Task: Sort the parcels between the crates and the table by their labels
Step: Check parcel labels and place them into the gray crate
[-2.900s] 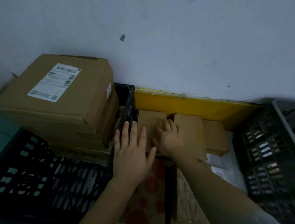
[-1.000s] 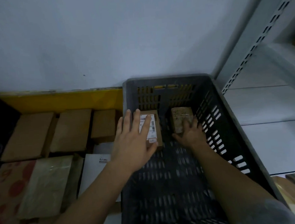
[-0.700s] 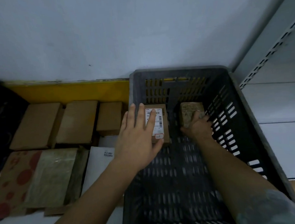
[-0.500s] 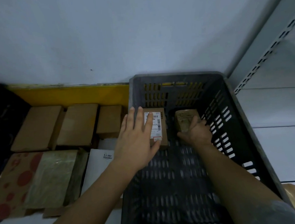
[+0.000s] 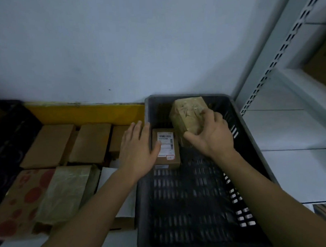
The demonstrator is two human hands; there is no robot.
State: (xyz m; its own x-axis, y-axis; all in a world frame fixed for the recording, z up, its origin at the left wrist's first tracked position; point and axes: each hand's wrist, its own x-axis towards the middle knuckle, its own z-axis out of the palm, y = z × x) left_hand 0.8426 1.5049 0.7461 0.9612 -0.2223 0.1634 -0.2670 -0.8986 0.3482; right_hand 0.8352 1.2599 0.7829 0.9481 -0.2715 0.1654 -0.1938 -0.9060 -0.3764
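The taped parcel (image 5: 188, 114) is clasped tilted in the right grip (image 5: 211, 134), above the dark crate (image 5: 190, 206). Just left, the labelled box (image 5: 166, 148) lies under the left grip's (image 5: 139, 152) flat, spread thumb. Bare slotted floor lies nearer.

Dim, soft, wide-angle edge distortion

Near half of the crate (image 5: 253, 156) floor lies bare; 1 labelled parcel (image 5: 166, 148) blocks the far-left corner.
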